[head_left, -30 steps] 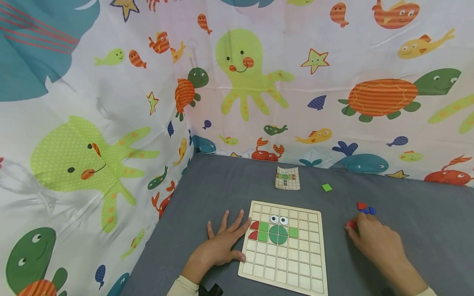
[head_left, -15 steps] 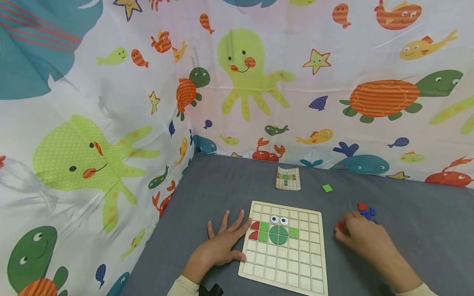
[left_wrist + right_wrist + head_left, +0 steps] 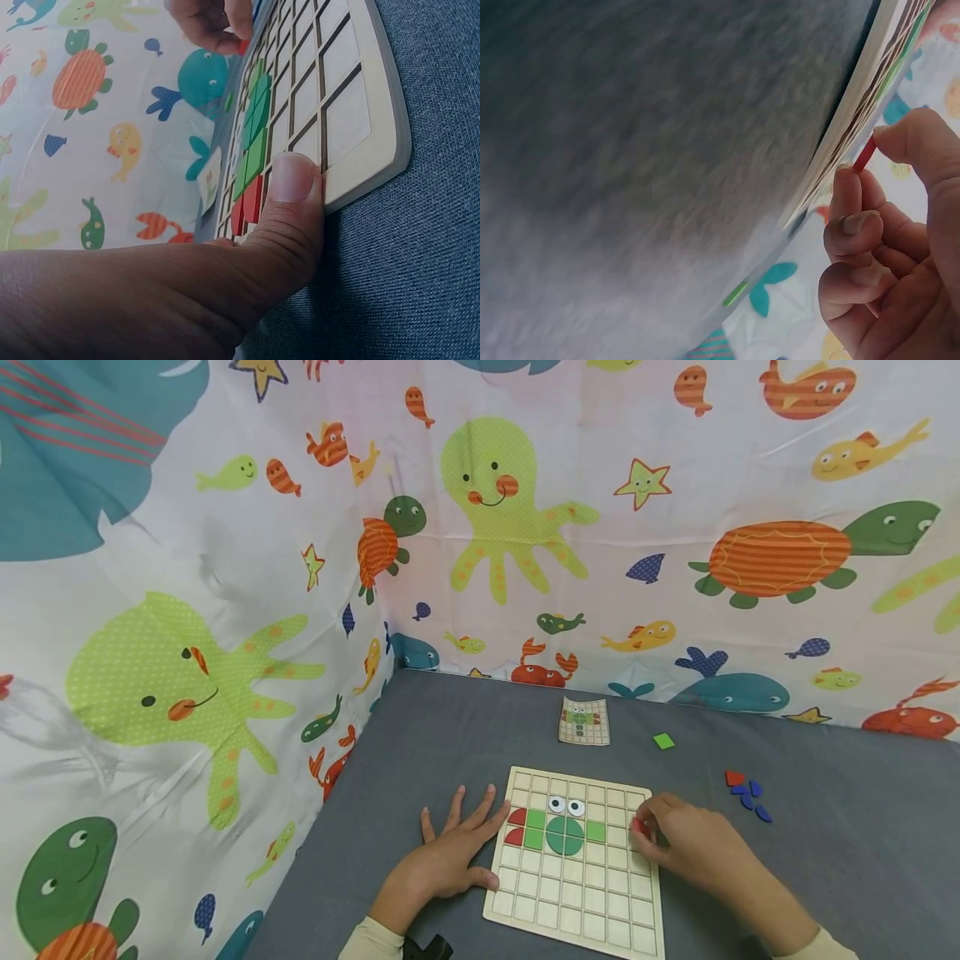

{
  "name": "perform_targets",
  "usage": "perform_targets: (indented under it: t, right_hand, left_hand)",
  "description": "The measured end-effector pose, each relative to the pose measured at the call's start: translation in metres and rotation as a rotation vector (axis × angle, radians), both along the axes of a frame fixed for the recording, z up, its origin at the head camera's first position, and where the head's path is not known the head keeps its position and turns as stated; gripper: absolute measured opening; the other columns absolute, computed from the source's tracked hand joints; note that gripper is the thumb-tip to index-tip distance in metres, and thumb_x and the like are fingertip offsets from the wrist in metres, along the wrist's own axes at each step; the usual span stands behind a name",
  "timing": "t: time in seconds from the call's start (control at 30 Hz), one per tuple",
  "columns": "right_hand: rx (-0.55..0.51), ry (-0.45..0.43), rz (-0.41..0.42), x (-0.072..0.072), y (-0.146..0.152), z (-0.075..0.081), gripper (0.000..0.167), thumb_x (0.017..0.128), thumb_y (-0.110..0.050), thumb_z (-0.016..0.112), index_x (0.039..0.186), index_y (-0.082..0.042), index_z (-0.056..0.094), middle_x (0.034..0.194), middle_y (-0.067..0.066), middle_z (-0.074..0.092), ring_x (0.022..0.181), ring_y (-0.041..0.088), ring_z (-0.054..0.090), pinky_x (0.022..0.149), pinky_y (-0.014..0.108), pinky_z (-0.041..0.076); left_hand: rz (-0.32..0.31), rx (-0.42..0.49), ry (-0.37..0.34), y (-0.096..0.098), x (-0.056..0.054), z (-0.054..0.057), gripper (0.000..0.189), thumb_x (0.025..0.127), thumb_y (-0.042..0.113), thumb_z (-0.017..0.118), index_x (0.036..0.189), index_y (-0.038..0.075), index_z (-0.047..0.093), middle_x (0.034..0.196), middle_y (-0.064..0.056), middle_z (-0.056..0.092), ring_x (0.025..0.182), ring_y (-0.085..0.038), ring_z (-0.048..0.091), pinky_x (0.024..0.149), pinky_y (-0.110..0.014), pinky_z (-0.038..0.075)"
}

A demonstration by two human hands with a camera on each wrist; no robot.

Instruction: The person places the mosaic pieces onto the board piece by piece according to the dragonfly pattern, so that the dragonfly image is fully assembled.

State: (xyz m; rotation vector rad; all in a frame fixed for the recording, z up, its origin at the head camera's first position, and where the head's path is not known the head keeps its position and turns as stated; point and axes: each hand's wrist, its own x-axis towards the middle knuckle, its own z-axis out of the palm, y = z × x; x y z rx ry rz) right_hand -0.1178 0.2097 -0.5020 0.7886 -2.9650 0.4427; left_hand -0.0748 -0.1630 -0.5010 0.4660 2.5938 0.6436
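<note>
A wooden grid board (image 3: 570, 893) lies on the grey cloth, with red, green and white eye pieces set in some of its squares. Fingers spread, my left hand (image 3: 450, 856) rests at the board's left edge; its thumb touches the rim in the left wrist view. Over the board's right edge, my right hand (image 3: 697, 843) pinches a small red piece (image 3: 865, 154) between thumb and index finger. Green quarter pieces (image 3: 564, 836) form a circle in the middle, beside light green squares (image 3: 534, 829) and red rounded pieces (image 3: 515, 827).
Behind the board lies a pattern card (image 3: 583, 722). A loose green tile (image 3: 663, 741) sits to its right. Nearer the right, a red piece (image 3: 735, 778) lies beside several blue pieces (image 3: 747, 800). A printed curtain (image 3: 525, 527) stands at the back and left.
My right hand has moved left from beside the blue pieces to the board's right edge, carrying the red piece. The left hand stays where it was.
</note>
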Motion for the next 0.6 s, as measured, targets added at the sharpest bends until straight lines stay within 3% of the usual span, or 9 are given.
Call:
perform_targets:
  t: [0.23,0.6]
  right_hand:
    - [0.017,-0.040,0.051,0.001,-0.015,-0.002,0.015,0.092,-0.029,0.081,0.096,-0.019,0.070,0.084,-0.014,0.054,0.062,-0.004,0.042,0.051,0.023,0.040]
    - [0.006,0.012,0.101,0.000,-0.024,-0.005,0.015,0.089,-0.024,0.083,0.093,-0.018,0.070,0.082,-0.015,0.054,0.061,-0.004,0.042,0.049,0.022,0.039]
  left_hand:
    - [-0.003,0.000,-0.006,-0.001,-0.001,-0.001,0.106,0.085,0.044,0.081,0.171,0.035,0.020,0.179,0.000,0.004,0.162,-0.042,-0.011,0.111,-0.088,-0.006]
    - [-0.002,-0.006,0.010,-0.001,0.000,-0.003,0.108,0.084,0.046,0.081,0.171,0.035,0.020,0.179,0.000,0.005,0.162,-0.042,-0.010,0.111,-0.088,-0.005]
